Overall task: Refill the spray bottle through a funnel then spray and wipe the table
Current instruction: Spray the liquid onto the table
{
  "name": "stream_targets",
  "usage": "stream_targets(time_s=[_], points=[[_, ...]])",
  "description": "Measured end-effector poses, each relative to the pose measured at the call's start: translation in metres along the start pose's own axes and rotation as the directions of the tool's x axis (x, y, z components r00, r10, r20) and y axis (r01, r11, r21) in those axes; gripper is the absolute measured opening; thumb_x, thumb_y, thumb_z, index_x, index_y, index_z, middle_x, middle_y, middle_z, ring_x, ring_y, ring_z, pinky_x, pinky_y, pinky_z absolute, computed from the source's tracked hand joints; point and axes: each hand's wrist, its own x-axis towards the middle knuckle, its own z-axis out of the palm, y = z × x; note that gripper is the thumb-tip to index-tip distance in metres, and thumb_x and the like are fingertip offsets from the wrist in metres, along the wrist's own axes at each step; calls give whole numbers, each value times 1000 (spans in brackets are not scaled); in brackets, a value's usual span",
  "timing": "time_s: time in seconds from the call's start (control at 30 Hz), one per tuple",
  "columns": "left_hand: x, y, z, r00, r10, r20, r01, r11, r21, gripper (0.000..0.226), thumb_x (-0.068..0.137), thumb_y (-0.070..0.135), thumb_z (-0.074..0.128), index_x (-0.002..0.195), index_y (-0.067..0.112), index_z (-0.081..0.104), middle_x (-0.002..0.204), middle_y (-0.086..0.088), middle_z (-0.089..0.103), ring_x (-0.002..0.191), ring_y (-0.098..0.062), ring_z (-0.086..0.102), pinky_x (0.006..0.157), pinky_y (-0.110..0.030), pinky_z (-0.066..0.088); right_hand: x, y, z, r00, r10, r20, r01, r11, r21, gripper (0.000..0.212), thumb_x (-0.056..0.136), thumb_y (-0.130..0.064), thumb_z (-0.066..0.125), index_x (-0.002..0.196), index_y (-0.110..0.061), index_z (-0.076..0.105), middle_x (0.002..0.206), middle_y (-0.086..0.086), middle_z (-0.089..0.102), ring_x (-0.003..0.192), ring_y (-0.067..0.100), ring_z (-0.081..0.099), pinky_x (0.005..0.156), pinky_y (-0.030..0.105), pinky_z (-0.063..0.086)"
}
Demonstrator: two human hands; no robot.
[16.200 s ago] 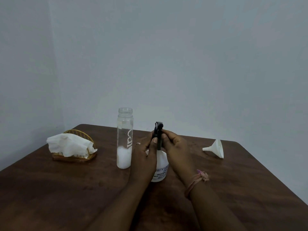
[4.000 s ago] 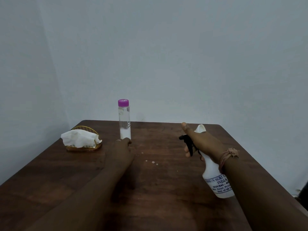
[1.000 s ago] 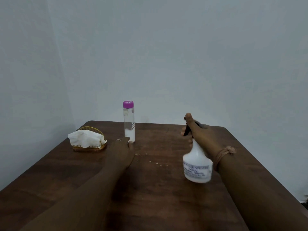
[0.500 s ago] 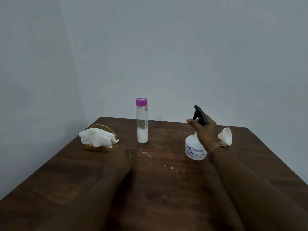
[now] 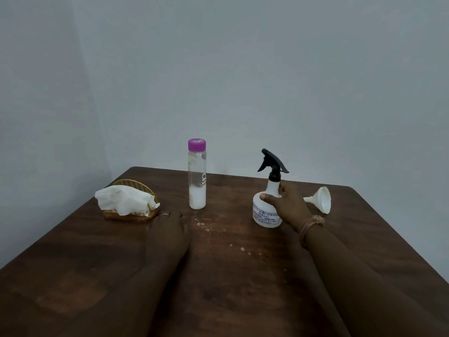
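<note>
The white spray bottle [image 5: 264, 212] with a black trigger head stands upright on the brown table [image 5: 218, 276], right of centre. My right hand [image 5: 290, 205] wraps its body from the right. My left hand [image 5: 170, 226] lies flat on the table, palm down, holding nothing. A tall clear bottle [image 5: 197, 176] with a purple cap and white liquid at the bottom stands at the back centre. The white funnel [image 5: 322, 199] lies on its side to the right of the spray bottle. White droplets [image 5: 209, 229] speckle the table between my hands.
A gold wire basket [image 5: 136, 212] holding a crumpled white tissue [image 5: 124, 199] sits at the back left, just beyond my left hand. Grey walls close the table in at the back and left. The table's right edge runs diagonally past the funnel.
My right hand has set the spray bottle down upright on the table, sliding from the trigger head to the body. My left hand has stayed flat on the table.
</note>
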Motion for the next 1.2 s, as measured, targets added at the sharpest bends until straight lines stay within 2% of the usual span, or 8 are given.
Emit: stream_targets(time_s=[0.1, 0.2, 0.33, 0.47, 0.57, 0.73, 1.07, 1.2], points=[[0, 0, -2, 999, 20, -28, -21, 999, -27, 28, 96, 35, 45, 111, 24, 66, 109, 1, 68, 100, -18, 64, 85, -39, 50, 8, -17, 0, 999, -19, 47, 16, 997, 80, 22, 83, -24, 80, 103, -25, 69, 101, -3, 73, 100, 21, 69, 90, 40, 55], [8, -2, -4, 998, 30, -62, -33, 998, -51, 33, 98, 36, 44, 116, 20, 67, 112, -2, 70, 101, -19, 65, 85, -37, 52, 22, -33, 4, 999, -39, 25, 35, 993, 116, 30, 88, -11, 76, 117, -9, 70, 101, 4, 69, 94, 20, 66, 75, 26, 50], [29, 4, -3, 998, 19, -54, -26, 990, -142, 39, 96, 34, 50, 128, 16, 61, 119, -10, 67, 107, -23, 63, 83, -36, 52, 37, -44, 11, 999, -31, 29, 27, 992, 121, 31, 89, -12, 74, 119, -8, 69, 103, 6, 69, 97, 22, 65, 88, 36, 52], [67, 20, 10, 985, -88, 145, 143, 891, -431, 89, 84, 45, 74, 156, 18, 29, 150, -11, 48, 141, -30, 42, 111, -45, 39, 43, -43, 23, 1000, -11, 13, 10, 994, 106, 22, 88, -7, 73, 110, -5, 70, 97, 5, 67, 95, 22, 64, 85, 33, 50], [89, 32, 30, 955, -96, 281, 247, 784, -570, 109, 73, 43, 85, 158, 21, 21, 156, -5, 42, 144, -30, 38, 116, -48, 34, 49, -34, 30, 1000, -8, -30, 12, 994, 108, 11, 87, -7, 73, 96, -11, 69, 91, 5, 70, 95, 26, 69, 86, 38, 54], [108, 45, 58, 962, -130, 240, 265, 659, -704, 64, 72, 20, 88, 126, 18, 55, 116, 1, 65, 112, -25, 63, 84, -32, 50, 71, -33, 30, 996, -30, -84, 37, 996, 76, 16, 84, -14, 74, 100, -11, 70, 98, 5, 74, 93, 25, 69, 89, 44, 55], [127, 83, 83, 975, -110, 192, 207, 762, -613, 68, 66, 35, 91, 123, 23, 57, 115, 4, 66, 101, -17, 62, 90, -37, 54, 82, -21, 44, 997, -44, -62, 48, 997, 56, 17, 93, -17, 66, 110, -14, 67, 109, 3, 71, 103, 22, 66, 82, 32, 46], [124, 80, 81, 975, -86, 203, 194, 771, -606, 70, 67, 34, 91, 125, 23, 55, 121, 0, 66, 100, -17, 61, 87, -35, 53, 74, -11, 37, 994, -107, 31, 105, 993, 60, 57, 89, -30, 75, 140, -19, 52, 130, -8, 54, 120, 13, 54, 98, 30, 42]])
